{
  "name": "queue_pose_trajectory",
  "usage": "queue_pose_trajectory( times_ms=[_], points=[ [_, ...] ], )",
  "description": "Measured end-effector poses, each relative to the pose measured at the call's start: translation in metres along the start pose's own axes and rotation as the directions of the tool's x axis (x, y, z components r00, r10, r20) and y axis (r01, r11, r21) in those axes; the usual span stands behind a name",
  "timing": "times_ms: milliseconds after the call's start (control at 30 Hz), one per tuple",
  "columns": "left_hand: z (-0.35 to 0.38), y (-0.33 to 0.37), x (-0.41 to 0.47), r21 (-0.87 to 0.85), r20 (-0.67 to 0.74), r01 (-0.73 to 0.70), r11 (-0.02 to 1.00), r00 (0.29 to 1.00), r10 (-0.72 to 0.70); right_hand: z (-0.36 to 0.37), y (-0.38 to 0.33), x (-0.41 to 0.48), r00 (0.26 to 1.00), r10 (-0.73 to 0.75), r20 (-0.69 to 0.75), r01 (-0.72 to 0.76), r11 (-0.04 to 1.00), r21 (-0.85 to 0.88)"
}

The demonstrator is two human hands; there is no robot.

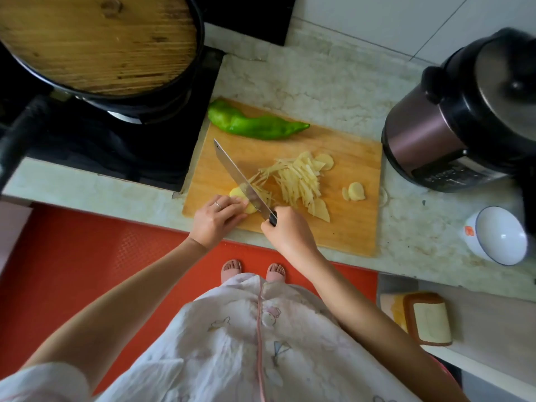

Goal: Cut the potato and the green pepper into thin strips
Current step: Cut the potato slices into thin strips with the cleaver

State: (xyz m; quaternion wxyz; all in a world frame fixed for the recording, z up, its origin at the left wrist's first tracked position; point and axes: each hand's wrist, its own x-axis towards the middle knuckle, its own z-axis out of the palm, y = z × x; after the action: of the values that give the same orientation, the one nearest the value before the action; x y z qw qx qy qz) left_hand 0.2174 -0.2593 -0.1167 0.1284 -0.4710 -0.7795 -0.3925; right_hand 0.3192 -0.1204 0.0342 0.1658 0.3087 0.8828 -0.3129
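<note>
On the wooden cutting board (353,227) lies a whole green pepper (252,124) at the far left edge. A pile of thin potato strips (295,181) sits mid-board, with a few round potato slices (355,191) to its right. My left hand (216,219) presses curled fingers on a stack of potato slices (238,192) at the board's near left. My right hand (287,232) grips the black handle of a long knife (237,177). The blade lies against the stack, pointing away to the left.
A black wok with a wooden lid (98,42) stands on the stove at the far left. An electric pressure cooker (464,117) is right of the board, and a white bowl (499,235) sits near the counter's front edge. A red mat (87,256) covers the floor.
</note>
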Motion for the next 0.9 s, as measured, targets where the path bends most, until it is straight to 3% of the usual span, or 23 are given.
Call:
queue_pose_trajectory(
  times_ms=[300,467,700,900],
  points=[
    [0.000,0.003,0.001,0.020,-0.016,0.016,1.000,1.000,-0.015,0.007,-0.003,0.002,1.000,0.028,-0.002,-0.028,0.999,-0.044],
    [-0.001,0.003,0.002,0.012,-0.016,0.010,1.000,1.000,-0.010,0.018,-0.007,0.015,0.994,0.101,0.028,-0.103,0.993,0.056],
    [-0.004,0.008,0.005,0.006,-0.010,0.074,0.997,0.997,-0.074,0.008,-0.004,0.007,0.997,0.067,-0.022,-0.066,0.996,0.062],
    [-0.006,0.012,0.005,-0.005,-0.023,0.106,0.994,0.994,-0.106,-0.001,-0.007,-0.003,0.999,0.045,0.018,-0.045,0.999,0.005]
  ],
)
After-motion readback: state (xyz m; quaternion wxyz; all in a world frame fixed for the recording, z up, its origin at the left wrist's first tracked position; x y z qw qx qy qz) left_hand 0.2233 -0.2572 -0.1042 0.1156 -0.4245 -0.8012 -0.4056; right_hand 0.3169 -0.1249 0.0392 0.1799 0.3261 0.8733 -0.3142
